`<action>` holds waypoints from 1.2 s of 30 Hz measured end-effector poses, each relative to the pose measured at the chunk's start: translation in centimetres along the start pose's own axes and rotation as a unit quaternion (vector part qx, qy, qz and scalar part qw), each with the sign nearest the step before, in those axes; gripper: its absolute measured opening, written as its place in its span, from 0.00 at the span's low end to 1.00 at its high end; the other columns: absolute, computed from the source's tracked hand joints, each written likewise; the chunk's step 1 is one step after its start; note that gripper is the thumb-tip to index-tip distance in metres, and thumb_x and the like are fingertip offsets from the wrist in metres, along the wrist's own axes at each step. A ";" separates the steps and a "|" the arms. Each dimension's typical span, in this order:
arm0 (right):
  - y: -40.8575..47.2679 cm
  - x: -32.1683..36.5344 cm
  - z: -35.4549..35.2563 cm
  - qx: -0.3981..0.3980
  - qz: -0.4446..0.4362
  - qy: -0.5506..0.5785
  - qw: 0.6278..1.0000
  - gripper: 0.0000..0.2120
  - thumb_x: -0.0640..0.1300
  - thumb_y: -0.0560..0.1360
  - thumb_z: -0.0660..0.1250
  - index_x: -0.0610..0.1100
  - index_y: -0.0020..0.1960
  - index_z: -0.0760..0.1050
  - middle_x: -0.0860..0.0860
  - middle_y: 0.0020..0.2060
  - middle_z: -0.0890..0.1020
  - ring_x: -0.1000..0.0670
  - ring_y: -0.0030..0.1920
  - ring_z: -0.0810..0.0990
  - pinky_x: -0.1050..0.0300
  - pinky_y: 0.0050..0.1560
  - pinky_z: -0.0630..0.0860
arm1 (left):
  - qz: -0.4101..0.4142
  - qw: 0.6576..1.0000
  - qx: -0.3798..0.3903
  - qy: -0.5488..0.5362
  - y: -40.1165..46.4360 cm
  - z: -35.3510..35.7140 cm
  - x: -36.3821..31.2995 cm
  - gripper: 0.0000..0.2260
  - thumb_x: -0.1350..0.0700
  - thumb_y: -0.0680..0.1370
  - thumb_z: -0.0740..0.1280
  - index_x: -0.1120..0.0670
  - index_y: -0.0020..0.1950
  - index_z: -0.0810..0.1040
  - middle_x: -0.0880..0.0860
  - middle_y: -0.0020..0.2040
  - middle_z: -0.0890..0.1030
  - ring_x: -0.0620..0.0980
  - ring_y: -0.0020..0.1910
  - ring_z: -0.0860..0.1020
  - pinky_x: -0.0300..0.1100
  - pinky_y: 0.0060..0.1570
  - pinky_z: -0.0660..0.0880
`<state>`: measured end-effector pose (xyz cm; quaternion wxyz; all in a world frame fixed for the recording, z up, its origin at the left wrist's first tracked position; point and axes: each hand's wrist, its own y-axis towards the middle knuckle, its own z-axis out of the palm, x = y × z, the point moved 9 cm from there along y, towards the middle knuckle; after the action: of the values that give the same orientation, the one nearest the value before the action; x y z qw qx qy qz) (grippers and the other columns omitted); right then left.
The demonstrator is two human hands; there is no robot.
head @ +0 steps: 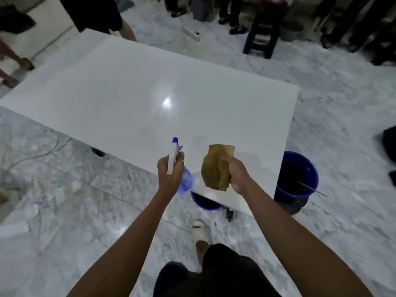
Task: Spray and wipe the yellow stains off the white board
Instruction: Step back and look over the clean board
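Observation:
A large white board (139,91) lies flat and raised above the marble floor, glossy, with a light glare near its middle. I see no yellow stain on it from here. My left hand (170,176) grips a spray bottle (175,155) with a white and blue head and a clear blue body, its nozzle pointing over the board's near edge. My right hand (236,174) holds a brownish-yellow cloth (216,166), bunched and hanging just above the board's near corner.
A blue bucket (296,179) with a stick in it stands at the board's right corner, and another blue bucket (205,202) sits under the near edge. A dark stool (262,33) and several people's legs (128,28) ring the far side. My foot (200,231) is near the board.

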<state>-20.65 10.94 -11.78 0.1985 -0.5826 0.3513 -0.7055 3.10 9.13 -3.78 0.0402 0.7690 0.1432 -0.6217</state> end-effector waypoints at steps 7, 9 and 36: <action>1.1 -1.7 -2.4 -0.077 0.017 0.123 0.989 0.17 0.49 0.79 0.66 0.43 0.65 0.77 0.45 0.58 0.84 0.43 0.58 0.82 0.43 0.63 0.77 | -0.007 0.998 0.068 0.003 5.0 4.0 0.8 0.11 0.62 0.84 0.67 0.56 0.42 0.81 0.46 0.25 0.76 0.52 0.31 0.74 0.34 0.33 0.72; 1.3 -1.9 -2.7 -0.099 0.014 0.150 0.984 0.17 0.48 0.80 0.65 0.42 0.66 0.76 0.44 0.59 0.83 0.43 0.58 0.82 0.44 0.63 0.77 | 0.009 0.994 0.104 -0.006 6.2 5.4 0.6 0.11 0.61 0.83 0.67 0.57 0.41 0.81 0.58 0.27 0.76 0.55 0.31 0.74 0.36 0.34 0.72; 6.1 -5.5 0.6 -0.054 -0.076 -0.662 0.744 0.27 0.58 0.85 0.45 0.60 0.81 0.38 0.49 0.80 0.33 0.42 0.79 0.32 0.36 0.77 0.37 | 0.107 0.963 0.245 0.021 10.2 10.5 0.1 0.15 0.57 0.82 0.68 0.40 0.40 0.73 0.67 0.31 0.76 0.53 0.31 0.75 0.46 0.39 0.75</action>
<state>-19.51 10.52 -19.92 0.2955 -0.9376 0.1237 -0.1352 -4.00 -3.11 -7.43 -0.0861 0.7791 -0.0964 -0.6134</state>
